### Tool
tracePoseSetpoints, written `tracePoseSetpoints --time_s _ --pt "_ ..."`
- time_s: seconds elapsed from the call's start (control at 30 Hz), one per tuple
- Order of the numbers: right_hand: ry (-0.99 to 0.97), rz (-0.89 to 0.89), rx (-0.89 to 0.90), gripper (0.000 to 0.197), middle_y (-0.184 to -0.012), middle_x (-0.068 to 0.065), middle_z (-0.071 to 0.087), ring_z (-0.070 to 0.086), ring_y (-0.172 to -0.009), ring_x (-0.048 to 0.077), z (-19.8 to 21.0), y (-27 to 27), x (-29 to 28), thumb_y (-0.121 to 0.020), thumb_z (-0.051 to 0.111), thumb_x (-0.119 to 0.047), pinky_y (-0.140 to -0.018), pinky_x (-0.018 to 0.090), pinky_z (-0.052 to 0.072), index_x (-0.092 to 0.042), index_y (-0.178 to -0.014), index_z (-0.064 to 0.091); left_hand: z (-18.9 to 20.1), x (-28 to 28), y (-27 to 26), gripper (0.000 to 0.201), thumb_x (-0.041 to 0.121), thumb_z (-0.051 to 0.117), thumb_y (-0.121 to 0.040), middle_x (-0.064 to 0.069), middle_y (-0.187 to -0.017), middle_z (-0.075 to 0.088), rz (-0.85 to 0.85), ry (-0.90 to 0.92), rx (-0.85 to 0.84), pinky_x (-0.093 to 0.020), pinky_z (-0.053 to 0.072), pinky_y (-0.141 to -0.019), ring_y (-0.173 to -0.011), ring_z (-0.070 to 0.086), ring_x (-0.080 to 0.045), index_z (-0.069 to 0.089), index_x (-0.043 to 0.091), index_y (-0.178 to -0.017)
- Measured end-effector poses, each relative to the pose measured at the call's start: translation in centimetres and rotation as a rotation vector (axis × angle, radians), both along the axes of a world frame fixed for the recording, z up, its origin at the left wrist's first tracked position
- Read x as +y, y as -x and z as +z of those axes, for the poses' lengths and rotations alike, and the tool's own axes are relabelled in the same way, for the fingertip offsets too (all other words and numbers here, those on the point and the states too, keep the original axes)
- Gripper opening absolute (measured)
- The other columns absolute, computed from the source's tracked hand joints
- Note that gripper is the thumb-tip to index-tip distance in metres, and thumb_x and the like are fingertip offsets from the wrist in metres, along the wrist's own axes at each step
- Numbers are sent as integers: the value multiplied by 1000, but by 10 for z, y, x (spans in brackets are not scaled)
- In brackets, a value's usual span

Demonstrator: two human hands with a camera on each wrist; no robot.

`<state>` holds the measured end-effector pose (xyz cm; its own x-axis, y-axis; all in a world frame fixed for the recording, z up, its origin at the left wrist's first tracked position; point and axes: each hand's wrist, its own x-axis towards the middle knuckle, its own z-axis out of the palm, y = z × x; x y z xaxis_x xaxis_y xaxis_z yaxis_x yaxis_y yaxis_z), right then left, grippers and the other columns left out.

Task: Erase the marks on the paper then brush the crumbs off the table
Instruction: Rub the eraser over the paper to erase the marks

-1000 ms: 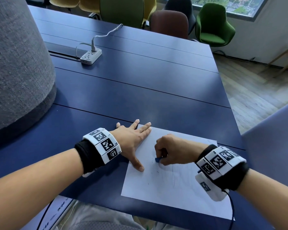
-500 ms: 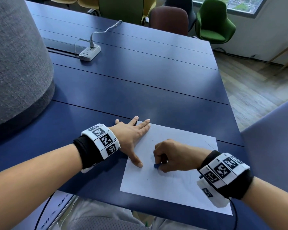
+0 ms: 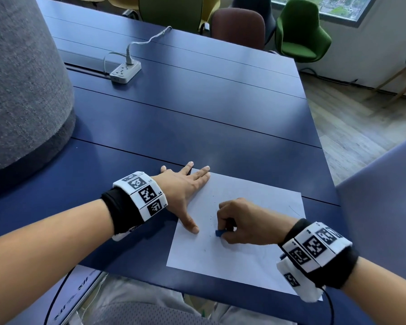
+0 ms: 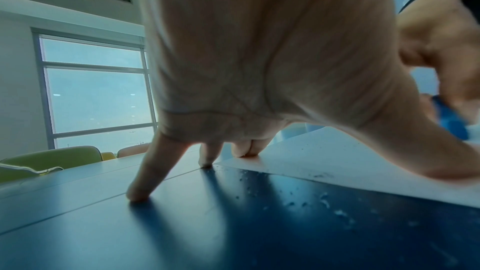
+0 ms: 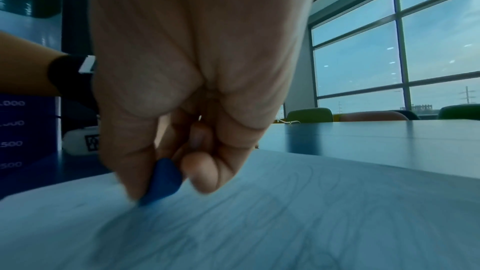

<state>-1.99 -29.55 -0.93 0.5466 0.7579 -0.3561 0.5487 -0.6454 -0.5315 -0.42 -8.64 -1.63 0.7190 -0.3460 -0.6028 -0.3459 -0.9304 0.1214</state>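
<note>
Paper [image 3: 244, 249] at table's [image 3: 197, 118] near edge, left hand [image 3: 185, 191] flat with fingers spread across its far-left corner, thumb near blue eraser [image 3: 219, 232] pinched in right hand [image 3: 242, 221], faint marks lying rightward beneath that hand

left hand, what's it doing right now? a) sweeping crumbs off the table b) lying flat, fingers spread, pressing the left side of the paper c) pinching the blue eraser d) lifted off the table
b: the left hand lies flat with straight, spread fingers on the left side of the paper, while the right hand pinches the blue eraser.
</note>
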Motion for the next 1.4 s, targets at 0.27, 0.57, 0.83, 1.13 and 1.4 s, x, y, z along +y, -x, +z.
tracePoseSetpoints --time_s 0.27,0.57,0.83,1.13,1.4 --pt "20 -38 64 8 -81 6 65 50 -62 11 3 1 -4 -75 70 -12 -57 21 43 -9 -73 64 -1 0 0 143 77 74 -59 18 -158 -29 0 6 -1 -76 10 -106 -147 -25 -21 -19 24 -154" --pt "78 -115 -68 8 -62 -10 55 47 -54 4 7 -29 5 -77 72 -16 -52 12 38 -13 -74 65 0 1 0 143 77 73 -59 17 -158 -29 -3 6 -2 -75 12 -106 -147 -24 -22 -19 24 -154" --pt "162 18 19 10 -66 -10 58 49 -55 4 7 -21 1 -76 71 -16 -52 13 38 -18 -71 62 -2 1 0 143 76 75 -59 17 -158 -28 1 28 -16 -76 11 -105 -148 -24 -22 -17 23 -155" --pt "53 -217 -248 7 -68 -7 57 54 -62 12 3 -71 1 -79 68 -21 -59 23 45 -16 -75 66 -4 1 -2 135 77 75 -58 16 -159 -27 -20 13 -20 -77 13 -103 -148 -23 -26 -16 43 -152" --pt "41 -104 -241 10 -66 -10 51 48 -59 6 -2 -68 2 -79 70 -20 -55 16 36 -16 -71 65 -4 -1 -2 134 77 75 -57 15 -160 -25 -12 -4 -31 -73 20 -105 -148 -22 -27 -13 44 -152"
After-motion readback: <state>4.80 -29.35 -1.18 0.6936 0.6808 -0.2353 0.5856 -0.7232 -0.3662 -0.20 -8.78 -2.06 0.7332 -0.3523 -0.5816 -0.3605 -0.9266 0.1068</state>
